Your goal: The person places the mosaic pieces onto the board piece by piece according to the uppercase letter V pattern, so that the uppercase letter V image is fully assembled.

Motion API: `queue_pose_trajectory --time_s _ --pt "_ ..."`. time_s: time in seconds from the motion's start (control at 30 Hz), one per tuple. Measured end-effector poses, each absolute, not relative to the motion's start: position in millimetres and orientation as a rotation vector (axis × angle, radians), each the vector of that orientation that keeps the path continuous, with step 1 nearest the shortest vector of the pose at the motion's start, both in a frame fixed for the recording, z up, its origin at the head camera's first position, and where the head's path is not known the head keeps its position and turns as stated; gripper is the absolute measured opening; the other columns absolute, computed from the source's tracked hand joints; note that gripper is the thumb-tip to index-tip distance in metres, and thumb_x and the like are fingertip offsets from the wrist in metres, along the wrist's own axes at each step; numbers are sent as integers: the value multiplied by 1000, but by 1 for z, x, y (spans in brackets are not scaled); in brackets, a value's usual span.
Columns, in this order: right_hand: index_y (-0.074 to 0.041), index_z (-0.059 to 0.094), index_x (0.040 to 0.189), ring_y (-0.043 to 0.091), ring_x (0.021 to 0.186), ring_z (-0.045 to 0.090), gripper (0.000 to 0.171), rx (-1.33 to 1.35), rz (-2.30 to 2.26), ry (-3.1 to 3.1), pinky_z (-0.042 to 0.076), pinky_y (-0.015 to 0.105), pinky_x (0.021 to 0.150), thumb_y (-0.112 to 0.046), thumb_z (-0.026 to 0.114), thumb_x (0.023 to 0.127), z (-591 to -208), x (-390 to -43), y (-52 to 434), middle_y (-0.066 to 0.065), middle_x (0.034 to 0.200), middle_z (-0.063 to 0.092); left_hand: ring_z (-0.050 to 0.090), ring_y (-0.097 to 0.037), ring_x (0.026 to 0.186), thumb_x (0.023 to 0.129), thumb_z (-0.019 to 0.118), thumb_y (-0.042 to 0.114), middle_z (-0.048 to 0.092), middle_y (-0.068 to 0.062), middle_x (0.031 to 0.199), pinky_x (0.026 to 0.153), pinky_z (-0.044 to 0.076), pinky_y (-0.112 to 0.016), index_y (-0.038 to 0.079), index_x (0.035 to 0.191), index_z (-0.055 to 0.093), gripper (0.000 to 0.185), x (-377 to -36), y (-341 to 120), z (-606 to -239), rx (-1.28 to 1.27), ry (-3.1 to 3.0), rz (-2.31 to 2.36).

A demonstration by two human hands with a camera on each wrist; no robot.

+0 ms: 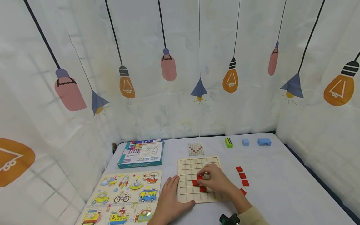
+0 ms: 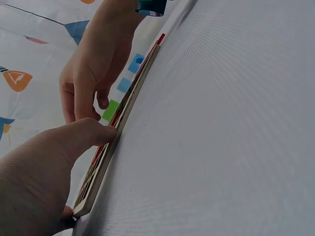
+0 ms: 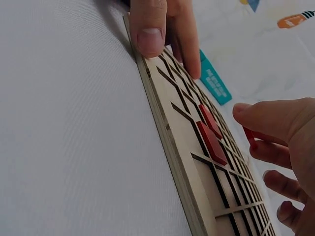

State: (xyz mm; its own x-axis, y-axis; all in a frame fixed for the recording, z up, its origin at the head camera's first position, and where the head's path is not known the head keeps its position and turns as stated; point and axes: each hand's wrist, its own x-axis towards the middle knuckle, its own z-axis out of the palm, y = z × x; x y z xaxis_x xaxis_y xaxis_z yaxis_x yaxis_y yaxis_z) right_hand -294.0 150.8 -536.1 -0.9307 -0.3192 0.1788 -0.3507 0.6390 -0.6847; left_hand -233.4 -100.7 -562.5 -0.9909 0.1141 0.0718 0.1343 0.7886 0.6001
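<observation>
Far left in head view: vehicle puzzle (image 1: 123, 197), bottom edge cut off by frame. Behind it, teal box (image 1: 142, 152), print too small to read. Left hand (image 1: 168, 200) flat on table (image 1: 281, 193), fingers straight and relaxed, holding nothing, thumb pressed to near-left edge of grid board (image 1: 188, 190). Left wrist view shows board only edge-on, thumb tip against its rim; squares not visible there. Right hand (image 1: 216, 181) over board middle, pinching a red tile (image 1: 200, 177) between thumb and forefinger. Tile mostly hidden by fingers in head view; in right wrist view just a red sliver (image 3: 249, 135) behind thumb. Two more red tiles (image 1: 199, 185) seated in board cells, clearer in right wrist view. Small pattern card (image 1: 196, 149) behind board, seen only from head. Right of board, loose red tiles (image 1: 242, 175) in a row, nearest one partly hidden by wrist. Back right: green block (image 1: 229, 142), two blue blocks (image 1: 256, 142).
</observation>
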Motion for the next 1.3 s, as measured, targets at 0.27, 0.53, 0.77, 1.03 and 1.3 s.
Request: queue_pose_trajectory --time_s 0.27,0.53,0.77,1.03,1.3 --pt "-27 86 112 12 103 53 21 601 1122 -2809 49 29 84 -38 90 94 -536 -299 134 -17 107 72 34 -44 166 68 84 89 47 -13 174 131 37 -71 11 168 47 132 -234 -101 -562 -208 -2950 -990" --pt "-27 86 111 12 103 55 21 600 1141 -2805 50 30 85 -38 91 94 -538 -304 125 -17 108 73 35 -45 165 68 84 89 48 -13 173 130 38 -72 10 167 48 132 -234 -100 -561 -214 -2949 -983" --pt "-28 86 112 9 99 55 22 611 1122 -2815 49 29 84 -40 91 94 -543 -311 117 -18 106 74 35 -45 165 68 84 89 48 -13 173 129 39 -71 10 167 48 132 -234 -102 -564 -222 -2942 -978" --pt "-27 87 111 9 99 56 24 585 1118 -2825 50 29 85 -40 92 92 -547 -317 106 -16 106 74 34 -45 166 69 83 90 47 -14 173 130 39 -70 9 168 47 133 -235 -103 -566 -227 -2944 -978" --pt "-27 88 112 10 100 55 24 579 1095 -2841 48 29 84 -39 92 92 -548 -318 101 -15 108 73 35 -45 166 69 83 90 48 -13 173 129 39 -71 9 168 47 133 -236 -103 -566 -227 -2947 -970"
